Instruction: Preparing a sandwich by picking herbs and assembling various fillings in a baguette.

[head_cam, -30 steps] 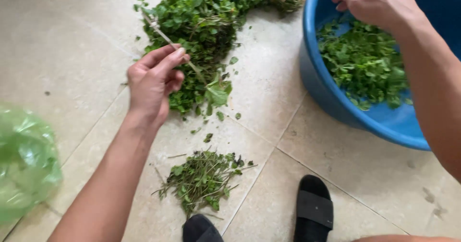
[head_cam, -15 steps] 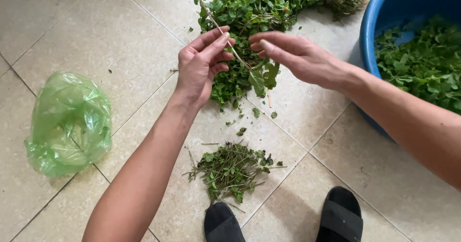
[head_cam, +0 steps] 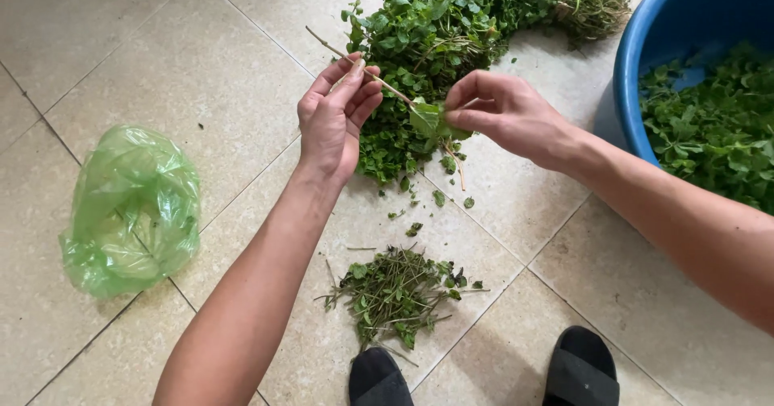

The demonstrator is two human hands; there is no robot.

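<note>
1. Seen from above, two bare forearms reach out over a pale tiled floor (head_cam: 161, 59).
2. The left hand (head_cam: 332, 124) is at centre, its fingers pressed together and pinching a thin stem (head_cam: 355, 58) between thumb and fingertips. The bare end of the stem pokes out to the far left of the hand.
3. The stem runs right from the left hand to the right hand (head_cam: 504, 116), held above the floor.
4. The right hand's thumb and forefinger pinch a green leaf (head_cam: 426, 120) at the stem's right end; the other fingers are curled in.
5. Just beyond both hands, a large herb pile (head_cam: 451, 27) of leafy green sprigs lies on the floor, stretching to the far right.
6. At the right edge sits a blue tub (head_cam: 637, 75) with picked leaves (head_cam: 709, 132) inside.
7. Near the person, a small scrap heap (head_cam: 395, 293) of stems and bits lies on the floor, with a few loose leaf pieces between it and the hands.
8. To the left, well apart from the hands, is a crumpled green plastic bag (head_cam: 129, 208).
9. At the near edge, two black sandals (head_cam: 580, 366) show, just beside the scrap heap.
</note>
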